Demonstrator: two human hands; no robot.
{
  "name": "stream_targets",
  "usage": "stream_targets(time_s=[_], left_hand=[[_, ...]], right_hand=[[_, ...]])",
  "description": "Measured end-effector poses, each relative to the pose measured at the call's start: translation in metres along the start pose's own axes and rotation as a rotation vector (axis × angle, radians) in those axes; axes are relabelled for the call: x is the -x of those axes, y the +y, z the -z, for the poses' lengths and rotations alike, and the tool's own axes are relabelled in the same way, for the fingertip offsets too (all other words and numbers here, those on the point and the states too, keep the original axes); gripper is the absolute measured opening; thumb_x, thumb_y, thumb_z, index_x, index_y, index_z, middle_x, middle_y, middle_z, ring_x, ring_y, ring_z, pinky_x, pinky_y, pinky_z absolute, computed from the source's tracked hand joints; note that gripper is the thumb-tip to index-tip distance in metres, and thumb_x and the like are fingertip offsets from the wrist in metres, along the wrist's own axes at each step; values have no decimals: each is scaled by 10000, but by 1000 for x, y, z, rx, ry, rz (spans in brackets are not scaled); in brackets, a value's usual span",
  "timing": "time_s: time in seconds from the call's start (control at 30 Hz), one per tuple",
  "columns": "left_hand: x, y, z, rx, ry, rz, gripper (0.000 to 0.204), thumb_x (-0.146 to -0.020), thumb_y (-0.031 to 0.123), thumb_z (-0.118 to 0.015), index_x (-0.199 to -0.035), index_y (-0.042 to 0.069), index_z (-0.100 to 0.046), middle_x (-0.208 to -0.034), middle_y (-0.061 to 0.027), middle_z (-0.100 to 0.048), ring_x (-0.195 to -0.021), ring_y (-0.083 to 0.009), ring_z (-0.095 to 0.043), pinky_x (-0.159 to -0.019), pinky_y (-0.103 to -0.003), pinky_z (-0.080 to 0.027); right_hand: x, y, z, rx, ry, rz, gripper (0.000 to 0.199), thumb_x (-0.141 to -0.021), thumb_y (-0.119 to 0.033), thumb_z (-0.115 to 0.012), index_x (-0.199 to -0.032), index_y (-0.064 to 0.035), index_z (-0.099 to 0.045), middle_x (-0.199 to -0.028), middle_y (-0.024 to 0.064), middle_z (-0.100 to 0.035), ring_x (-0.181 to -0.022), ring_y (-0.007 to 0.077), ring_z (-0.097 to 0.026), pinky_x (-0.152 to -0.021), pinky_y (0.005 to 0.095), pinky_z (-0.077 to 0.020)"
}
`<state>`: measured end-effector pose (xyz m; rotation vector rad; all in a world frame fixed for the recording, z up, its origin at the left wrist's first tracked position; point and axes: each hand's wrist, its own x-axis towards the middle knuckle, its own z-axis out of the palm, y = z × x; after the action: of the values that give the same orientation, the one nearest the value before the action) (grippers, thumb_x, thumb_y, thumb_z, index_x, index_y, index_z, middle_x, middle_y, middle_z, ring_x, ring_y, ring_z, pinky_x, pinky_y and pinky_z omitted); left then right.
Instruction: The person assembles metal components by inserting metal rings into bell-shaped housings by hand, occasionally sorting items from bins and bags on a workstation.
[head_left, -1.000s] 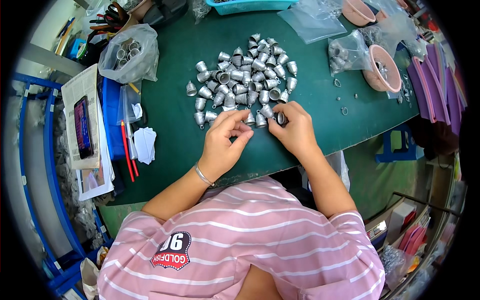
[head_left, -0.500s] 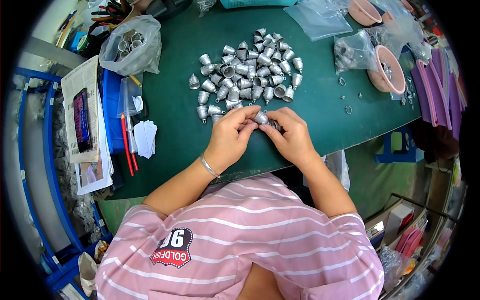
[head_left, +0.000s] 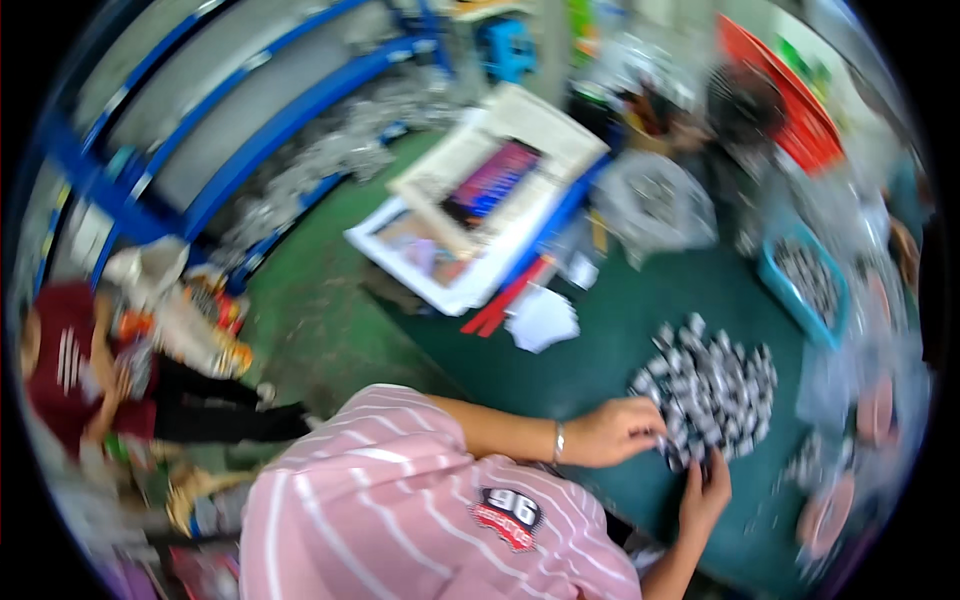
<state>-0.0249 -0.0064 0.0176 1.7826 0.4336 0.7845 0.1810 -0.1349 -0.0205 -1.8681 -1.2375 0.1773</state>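
Observation:
A heap of small silver-grey metal bell-shaped cups lies on the green table, smeared by motion. My left hand, with a bangle at its wrist, is at the heap's near left edge. Its fingers are curled together; whatever they may hold is too blurred to name. At the heap's lower edge is my right hand, thumb and fingertips against the nearest cups. Blur hides whether it grips one of them.
Left of the heap lie white paper slips, red pens and a phone on newspaper. Beyond stand a plastic bag and a turquoise basket. Pink bowls are at the right. Another person is at far left, near blue shelving.
My view has swung left, bringing in the shelving and another person. My hands have drawn apart; earlier they met around a metal cup in front of the heap.

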Motion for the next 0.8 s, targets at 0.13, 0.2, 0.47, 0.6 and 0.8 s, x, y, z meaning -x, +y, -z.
stream_targets(time_s=[0.13, 0.2, 0.47, 0.6, 0.8], left_hand=[[28, -8, 16, -96, 61, 11, 131, -799, 38, -601, -928, 18, -603, -864, -98, -570, -755, -225, -579, -662, -304, -461], [54, -9, 25, -77, 165, 49, 139, -793, 40, -608, -928, 9, -599, -844, -101, -574, -755, -225, -584, -659, -307, -462], [111, 30, 76, -266, 750, 91, 147, -825, 91, -630, -961, 37, -613, -796, -59, -579, -651, -103, -570, -572, -240, -456], [160, 41, 86, -293, 1017, 236, 178, -841, 102, -629, -1005, 39, -600, -790, -11, -567, -654, -54, -530, -583, -206, -440], [198, 50, 97, 121, 1228, 324, 210, -885, 160, -569, -1051, 31, -571, -817, -30, -592, -664, -67, -531, -574, -198, -436]], right_hand=[[-4, 37, 14, -46, 14, 81, 244, -896, -124, -526, -1070, 43, -558, -895, 73, -602, -738, 125, -551, -648, 214, -456], [-13, -39, 30, -178, -50, -290, 293, -886, -212, -571, -986, 62, -599, -885, 136, -624, -763, 189, -539, -731, 339, -468], [-41, -45, 54, -471, 85, -372, 196, -864, -206, -595, -802, -22, -567, -608, 25, -485, -502, 113, -416, -427, 247, -316], [-64, -59, 47, -573, -48, -280, 187, -865, -203, -577, -807, -25, -566, -633, 32, -503, -530, 116, -439, -448, 247, -336], [-77, -137, 10, -707, -494, 42, 265, -829, -50, -583, -1084, 20, -560, -696, -11, -514, -574, 25, -428, -486, 169, -313]])
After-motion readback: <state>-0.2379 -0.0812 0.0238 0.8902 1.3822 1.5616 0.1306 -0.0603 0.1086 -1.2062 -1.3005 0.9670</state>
